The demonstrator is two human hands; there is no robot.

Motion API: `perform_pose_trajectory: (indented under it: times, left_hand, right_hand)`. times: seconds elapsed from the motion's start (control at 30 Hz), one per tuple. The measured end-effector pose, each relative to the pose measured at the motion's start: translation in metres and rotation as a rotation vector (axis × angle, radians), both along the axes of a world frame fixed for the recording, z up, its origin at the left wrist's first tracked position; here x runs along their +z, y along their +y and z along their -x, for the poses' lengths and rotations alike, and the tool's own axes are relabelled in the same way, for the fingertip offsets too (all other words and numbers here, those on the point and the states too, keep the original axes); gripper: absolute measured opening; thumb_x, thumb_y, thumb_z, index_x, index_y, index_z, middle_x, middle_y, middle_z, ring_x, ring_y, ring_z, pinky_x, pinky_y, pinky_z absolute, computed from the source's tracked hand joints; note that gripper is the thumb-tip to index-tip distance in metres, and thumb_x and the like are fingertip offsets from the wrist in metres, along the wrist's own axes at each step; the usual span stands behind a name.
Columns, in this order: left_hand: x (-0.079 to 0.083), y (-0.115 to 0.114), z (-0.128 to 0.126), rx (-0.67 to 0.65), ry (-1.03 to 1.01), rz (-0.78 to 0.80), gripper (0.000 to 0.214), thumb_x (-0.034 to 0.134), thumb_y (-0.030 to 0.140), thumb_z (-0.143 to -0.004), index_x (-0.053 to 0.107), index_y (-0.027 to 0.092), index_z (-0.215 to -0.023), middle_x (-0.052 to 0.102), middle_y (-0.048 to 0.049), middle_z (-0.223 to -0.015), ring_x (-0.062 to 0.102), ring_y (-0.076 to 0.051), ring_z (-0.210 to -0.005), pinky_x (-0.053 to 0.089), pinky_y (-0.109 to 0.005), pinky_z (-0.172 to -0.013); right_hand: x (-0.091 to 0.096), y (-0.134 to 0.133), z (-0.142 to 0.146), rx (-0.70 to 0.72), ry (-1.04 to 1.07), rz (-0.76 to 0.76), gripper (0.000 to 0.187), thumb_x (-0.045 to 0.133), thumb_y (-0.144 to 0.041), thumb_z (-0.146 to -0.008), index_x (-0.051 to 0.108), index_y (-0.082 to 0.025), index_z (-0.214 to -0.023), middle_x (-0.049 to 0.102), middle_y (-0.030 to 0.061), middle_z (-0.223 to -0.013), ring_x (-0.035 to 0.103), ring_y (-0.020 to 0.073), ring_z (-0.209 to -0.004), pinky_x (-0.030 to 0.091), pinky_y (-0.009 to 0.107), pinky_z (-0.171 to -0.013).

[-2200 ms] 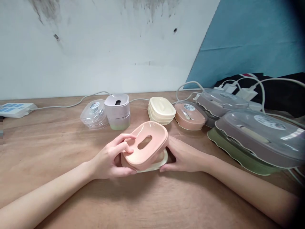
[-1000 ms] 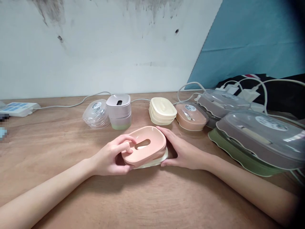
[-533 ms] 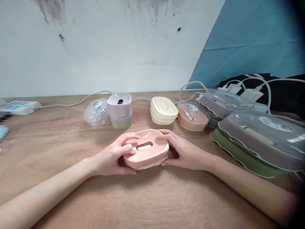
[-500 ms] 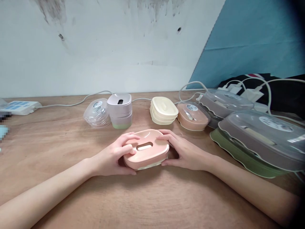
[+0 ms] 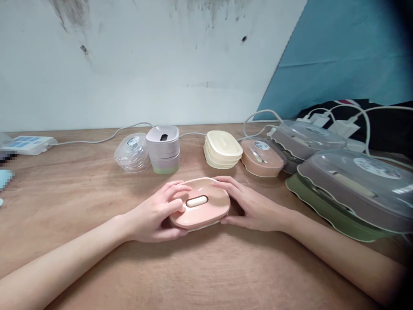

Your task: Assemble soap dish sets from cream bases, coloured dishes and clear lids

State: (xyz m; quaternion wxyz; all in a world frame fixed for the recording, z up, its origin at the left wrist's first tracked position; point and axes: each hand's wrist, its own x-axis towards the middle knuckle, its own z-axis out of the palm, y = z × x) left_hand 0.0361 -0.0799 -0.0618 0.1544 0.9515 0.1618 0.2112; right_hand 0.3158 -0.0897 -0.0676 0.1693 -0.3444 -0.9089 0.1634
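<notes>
Between my hands is a pink oval plastic box (image 5: 209, 212) with a rounded slot in its dished top. A cream bar (image 5: 197, 201) shows inside that slot, and a thin pale edge runs below the pink rim. My left hand (image 5: 158, 211) grips the box's left end, fingers curled on top and thumb low at the front. On the right end, my right hand (image 5: 248, 206) has its fingers on the top and its thumb by the near side. Behind the box stand a lilac stack of tubs (image 5: 163, 148) with a green base and a stack of cream lids (image 5: 223, 148).
Clear plastic lids (image 5: 132, 153) lie left of the lilac tubs. To the right are a peach box with a clear lid (image 5: 263, 158) and larger lidded containers (image 5: 355, 185) stacked on green. A white power strip (image 5: 29, 145) sits far left, its cable (image 5: 106, 140) running behind.
The pink box now sits flatter, with less of its side showing, and the cream bar fills more of the slot. Both hands keep their grip, barely shifted.
</notes>
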Motion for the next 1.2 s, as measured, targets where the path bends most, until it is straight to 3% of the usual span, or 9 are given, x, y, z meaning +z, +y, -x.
perform_pose_trajectory:
  times: [0.17, 0.23, 0.33, 0.43, 0.53, 0.6, 0.77, 0.97, 1.2]
  left_hand:
    - [0.005, -0.004, 0.004, 0.071, -0.083, -0.292, 0.026, 0.058, 0.033, -0.081, 0.047, 0.021, -0.101, 0.040, -0.0147, -0.134, 0.032, -0.034, -0.130, 0.036, -0.054, -0.102]
    - [0.016, -0.001, 0.012, 0.216, -0.222, -0.468, 0.029, 0.058, 0.032, -0.080, 0.046, 0.026, -0.106, 0.041, -0.0095, -0.131, 0.040, -0.031, -0.122, 0.038, -0.052, -0.099]
    - [0.037, 0.012, 0.031, 0.589, -0.506, -0.641, 0.026, 0.054, 0.029, -0.082, 0.045, 0.026, -0.107, 0.044, -0.0057, -0.125, 0.045, -0.027, -0.116, 0.040, -0.047, -0.096]
    - [0.051, 0.035, 0.051, 0.935, -0.601, -0.629, 0.036, 0.050, 0.023, -0.083, 0.042, 0.019, -0.117, 0.040, -0.0101, -0.131, 0.039, -0.027, -0.124, 0.037, -0.047, -0.098]
    - [0.045, 0.059, 0.066, 1.128, -0.438, -0.446, 0.048, 0.051, 0.025, -0.082, 0.037, 0.010, -0.126, 0.029, -0.0178, -0.141, 0.024, -0.030, -0.135, 0.022, -0.050, -0.109]
    - [0.032, 0.072, 0.072, 1.150, -0.308, -0.286, 0.050, 0.049, 0.031, -0.084, 0.038, 0.007, -0.127, 0.024, -0.0215, -0.145, 0.018, -0.034, -0.137, 0.016, -0.053, -0.111]
    - [0.007, 0.083, 0.076, 1.048, -0.147, -0.098, 0.049, 0.035, 0.044, -0.087, 0.050, 0.012, -0.122, 0.045, -0.0189, -0.136, 0.033, -0.031, -0.133, 0.029, -0.050, -0.107]
    - [0.008, 0.077, 0.071, 1.119, -0.092, -0.071, 0.069, 0.050, 0.056, -0.076, 0.045, 0.012, -0.129, 0.036, -0.0201, -0.143, 0.033, -0.035, -0.133, 0.031, -0.052, -0.105]
    - [0.007, 0.078, 0.068, 1.119, -0.298, -0.087, 0.055, 0.057, 0.048, -0.077, 0.053, 0.015, -0.120, 0.046, -0.0145, -0.136, 0.039, -0.034, -0.129, 0.032, -0.049, -0.107]
  right_hand:
    - [0.000, -0.001, 0.001, -0.018, 0.000, 0.000, 0.077, 0.061, -0.040, -0.081, 0.014, -0.026, -0.141, 0.034, 0.0161, -0.139, 0.045, 0.0291, -0.124, 0.043, 0.046, -0.097]
    - [0.000, -0.001, 0.001, -0.018, -0.006, 0.000, 0.077, 0.061, -0.040, -0.081, 0.014, -0.027, -0.141, 0.034, 0.0160, -0.140, 0.045, 0.0294, -0.123, 0.043, 0.046, -0.096]
    - [0.000, -0.001, 0.001, -0.024, -0.015, 0.001, 0.077, 0.060, -0.039, -0.081, 0.013, -0.028, -0.141, 0.034, 0.0160, -0.140, 0.046, 0.0293, -0.122, 0.044, 0.047, -0.096]
    - [0.000, -0.001, 0.001, -0.023, -0.010, -0.004, 0.078, 0.060, -0.040, -0.081, 0.012, -0.028, -0.142, 0.035, 0.0160, -0.139, 0.047, 0.0299, -0.122, 0.044, 0.047, -0.095]
    - [0.000, 0.000, 0.001, -0.016, -0.009, -0.006, 0.078, 0.060, -0.039, -0.081, 0.013, -0.029, -0.142, 0.035, 0.0154, -0.139, 0.048, 0.0299, -0.121, 0.044, 0.046, -0.096]
    - [0.000, 0.000, 0.001, -0.014, -0.014, -0.006, 0.077, 0.060, -0.039, -0.082, 0.013, -0.029, -0.142, 0.035, 0.0154, -0.140, 0.048, 0.0296, -0.122, 0.044, 0.046, -0.096]
    - [-0.001, 0.001, 0.001, -0.013, -0.029, -0.005, 0.078, 0.059, -0.039, -0.082, 0.011, -0.029, -0.142, 0.033, 0.0157, -0.140, 0.046, 0.0293, -0.123, 0.044, 0.046, -0.096]
    - [0.001, -0.001, 0.001, -0.016, -0.025, 0.004, 0.078, 0.060, -0.039, -0.082, 0.012, -0.029, -0.143, 0.034, 0.0145, -0.140, 0.046, 0.0291, -0.123, 0.044, 0.046, -0.097]
    - [0.000, 0.000, 0.000, -0.012, -0.028, 0.004, 0.078, 0.059, -0.038, -0.082, 0.011, -0.029, -0.143, 0.033, 0.0148, -0.140, 0.045, 0.0293, -0.124, 0.043, 0.046, -0.098]
